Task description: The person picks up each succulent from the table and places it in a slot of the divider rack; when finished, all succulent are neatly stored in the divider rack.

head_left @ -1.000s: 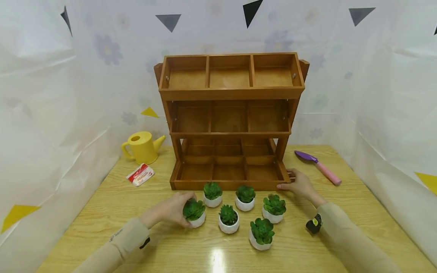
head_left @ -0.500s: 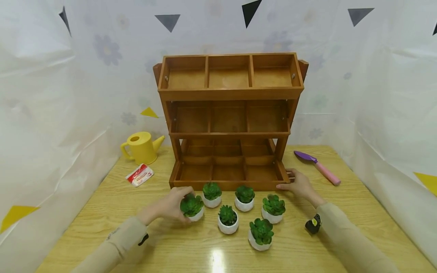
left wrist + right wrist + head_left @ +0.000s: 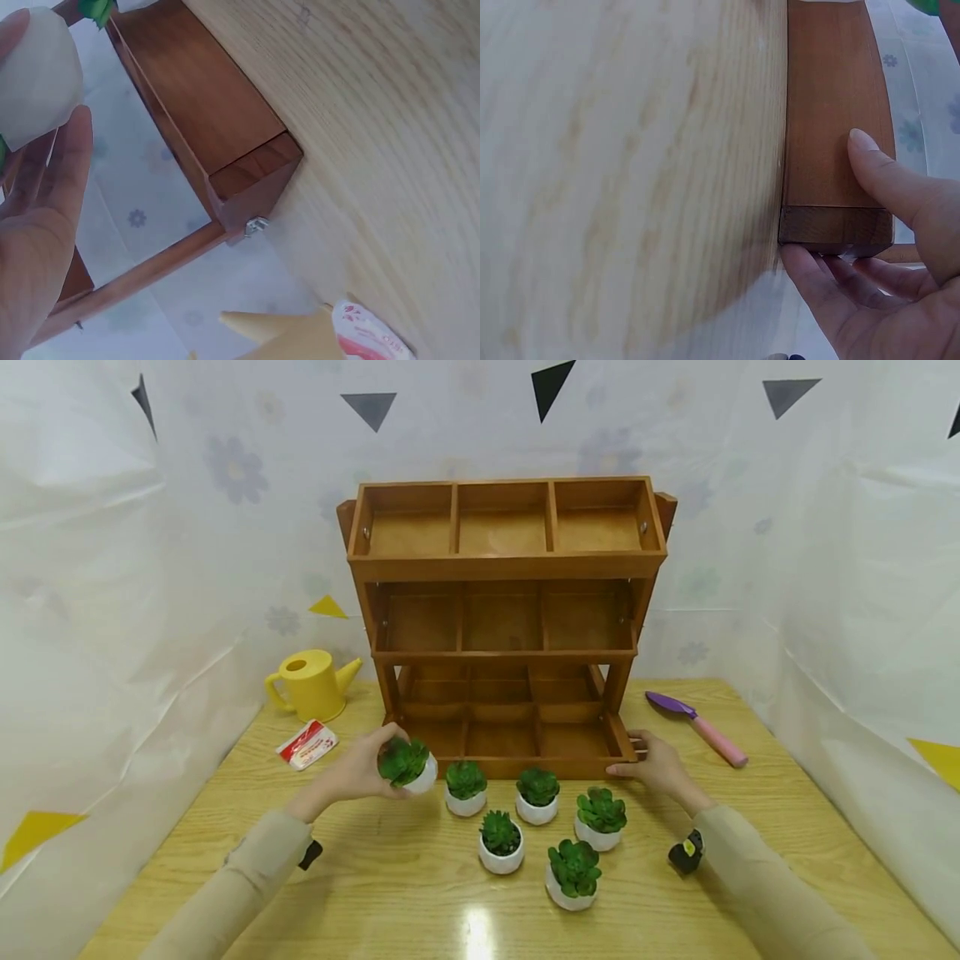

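Observation:
My left hand (image 3: 358,770) grips a potted succulent (image 3: 405,763) in a white pot, held tilted at the left front corner of the wooden shelf (image 3: 507,567). In the left wrist view, the white pot (image 3: 39,84) sits between thumb and fingers, its plant mostly out of frame. My right hand (image 3: 660,767) holds the right front corner of the shelf's bottom tier. The right wrist view has the thumb on the tier's front board (image 3: 832,112), with the other fingers against its end. Several similar succulents, including a spiky one (image 3: 501,837), stand in front of the shelf.
A yellow watering can (image 3: 311,685) and a red-and-white card (image 3: 307,744) lie left of the shelf. To its right is a trowel (image 3: 701,729) with a purple blade and pink handle. The shelf has three tiers of divided compartments. White sheeting encloses the table (image 3: 360,902).
My left hand has lifted the potted succulent from the table and moved it up and slightly left, toward the shelf's lower left corner. The right hand stays at the shelf corner.

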The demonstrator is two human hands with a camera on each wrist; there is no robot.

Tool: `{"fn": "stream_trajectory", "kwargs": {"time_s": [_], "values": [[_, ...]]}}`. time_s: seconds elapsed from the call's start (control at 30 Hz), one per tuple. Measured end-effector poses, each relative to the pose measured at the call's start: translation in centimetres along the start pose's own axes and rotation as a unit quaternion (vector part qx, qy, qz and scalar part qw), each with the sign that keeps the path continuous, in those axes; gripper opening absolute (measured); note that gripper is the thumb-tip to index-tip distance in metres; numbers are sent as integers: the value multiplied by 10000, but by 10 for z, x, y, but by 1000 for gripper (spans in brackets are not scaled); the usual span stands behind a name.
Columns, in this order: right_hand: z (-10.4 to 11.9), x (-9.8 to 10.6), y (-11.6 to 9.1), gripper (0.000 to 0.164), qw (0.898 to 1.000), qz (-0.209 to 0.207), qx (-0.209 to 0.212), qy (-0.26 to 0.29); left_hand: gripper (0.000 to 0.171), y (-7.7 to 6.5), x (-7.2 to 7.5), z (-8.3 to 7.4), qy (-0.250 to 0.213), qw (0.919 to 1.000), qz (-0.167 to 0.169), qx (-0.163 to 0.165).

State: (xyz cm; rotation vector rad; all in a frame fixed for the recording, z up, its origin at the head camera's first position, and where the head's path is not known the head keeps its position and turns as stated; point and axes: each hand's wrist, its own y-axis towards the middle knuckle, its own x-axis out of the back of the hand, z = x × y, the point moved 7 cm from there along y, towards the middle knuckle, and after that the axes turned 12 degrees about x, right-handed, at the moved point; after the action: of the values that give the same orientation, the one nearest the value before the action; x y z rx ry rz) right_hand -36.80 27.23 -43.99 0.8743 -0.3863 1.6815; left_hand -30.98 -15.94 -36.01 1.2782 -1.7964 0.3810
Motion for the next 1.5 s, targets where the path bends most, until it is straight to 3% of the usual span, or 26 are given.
{"fn": "stream_trajectory", "kwargs": {"time_s": [0.23,0.43,0.57,0.73,0.97,1.17,1.3,1.5], "values": [[-2,0,0,88,10000,-31,-2,-14,63,8,-2,15,-409,9978,-246,460],[-3,0,0,91,10000,-27,-31,-12,67,11,-6,26,-888,9907,-579,853],[-4,0,0,91,10000,-55,-39,3,66,12,-7,33,-1232,9843,-798,984],[-3,1,1,90,9999,-109,-4,37,65,12,-7,35,-1228,9813,-1026,1068],[-3,1,-1,89,9999,-95,-39,13,60,8,2,14,-1454,9785,-975,1088],[-3,0,-1,89,9999,-89,-50,40,65,21,-13,42,-2094,9668,-925,1138],[-4,0,-1,89,9999,-105,-60,51,65,28,-18,52,-2095,9645,-1102,1174],[-1,0,-2,88,9999,-117,-75,-2,63,35,-23,61,-1724,9635,-1452,1442]]}}
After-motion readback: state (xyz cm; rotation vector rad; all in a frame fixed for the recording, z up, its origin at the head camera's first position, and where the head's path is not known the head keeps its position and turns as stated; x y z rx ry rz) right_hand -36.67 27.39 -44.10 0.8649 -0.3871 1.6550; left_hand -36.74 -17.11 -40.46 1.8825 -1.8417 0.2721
